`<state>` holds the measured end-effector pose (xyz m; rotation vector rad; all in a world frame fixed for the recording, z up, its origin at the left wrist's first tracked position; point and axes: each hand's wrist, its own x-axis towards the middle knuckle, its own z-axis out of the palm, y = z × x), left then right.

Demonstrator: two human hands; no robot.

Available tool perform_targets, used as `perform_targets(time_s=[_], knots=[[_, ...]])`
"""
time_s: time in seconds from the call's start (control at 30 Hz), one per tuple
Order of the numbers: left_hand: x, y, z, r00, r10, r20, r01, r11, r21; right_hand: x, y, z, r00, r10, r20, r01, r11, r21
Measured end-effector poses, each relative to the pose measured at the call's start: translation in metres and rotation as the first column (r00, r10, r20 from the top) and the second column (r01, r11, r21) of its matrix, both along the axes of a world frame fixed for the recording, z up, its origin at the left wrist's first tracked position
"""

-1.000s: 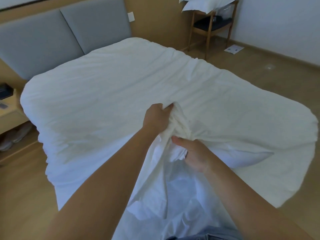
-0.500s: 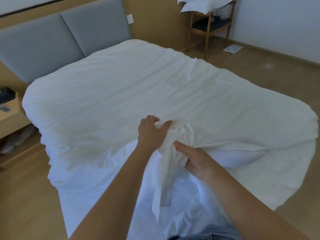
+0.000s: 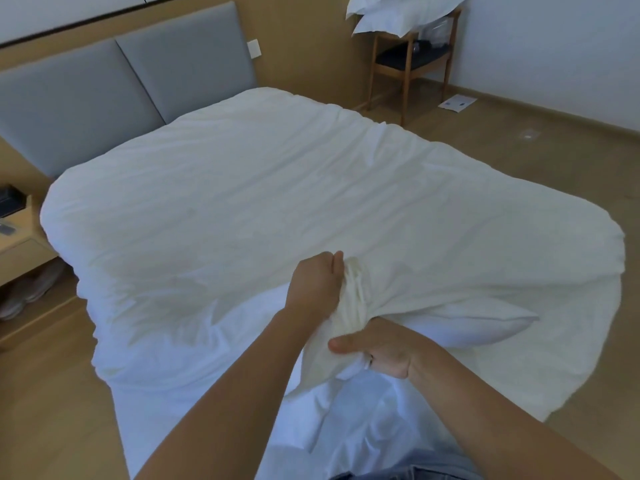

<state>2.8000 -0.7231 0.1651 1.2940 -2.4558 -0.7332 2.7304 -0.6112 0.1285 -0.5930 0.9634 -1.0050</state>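
A white duvet cover point(image 3: 277, 188) lies spread over the whole bed, its near edge gathered into a bunch point(image 3: 349, 299) at the foot. My left hand point(image 3: 317, 284) grips the upper part of that bunch, fingers curled round the cloth. My right hand point(image 3: 377, 348) grips the bunch lower down, thumb across the fabric. A corner of the inner duvet point(image 3: 491, 323) pokes out to the right of my hands. More white sheet point(image 3: 214, 393) hangs below, over the foot of the bed.
A grey padded headboard point(image 3: 121, 88) stands at the far end. A wooden chair point(image 3: 412, 60) piled with white pillows point(image 3: 398, 12) is at the back right, paper point(image 3: 457, 103) on the floor beside it. A wooden nightstand point(image 3: 17, 244) sits left, shoes point(image 3: 31, 289) below.
Both hands have dropped lower and closer to me with the gathered cloth, the bunch drawn tighter. My right hand has slid down to the bunch's base.
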Motion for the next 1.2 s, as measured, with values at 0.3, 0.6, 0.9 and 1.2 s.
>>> perform_targets(time_s=[0.3, 0.6, 0.9, 1.2], knots=[[-0.001, -0.004, 0.004, 0.964, 0.126, -0.234, -0.13, 0.992, -0.001, 0.005, -0.003, -0.003, 0.999, 0.041, 0.019, -0.042, 0.998, 0.036], [0.001, -0.004, 0.012, 0.928, 0.244, -0.283, -0.177, 0.953, 0.245, 0.0, 0.0, 0.006, 0.994, -0.094, -0.053, 0.096, 0.995, 0.031], [0.025, 0.016, -0.013, 0.984, 0.15, -0.099, -0.133, 0.978, 0.16, 0.01, 0.0, 0.0, 0.974, -0.226, 0.019, 0.226, 0.974, 0.018], [0.02, 0.051, 0.005, 0.998, 0.06, 0.031, -0.058, 0.996, -0.066, 0.027, 0.005, -0.023, 0.703, -0.472, -0.532, 0.615, 0.779, 0.122]])
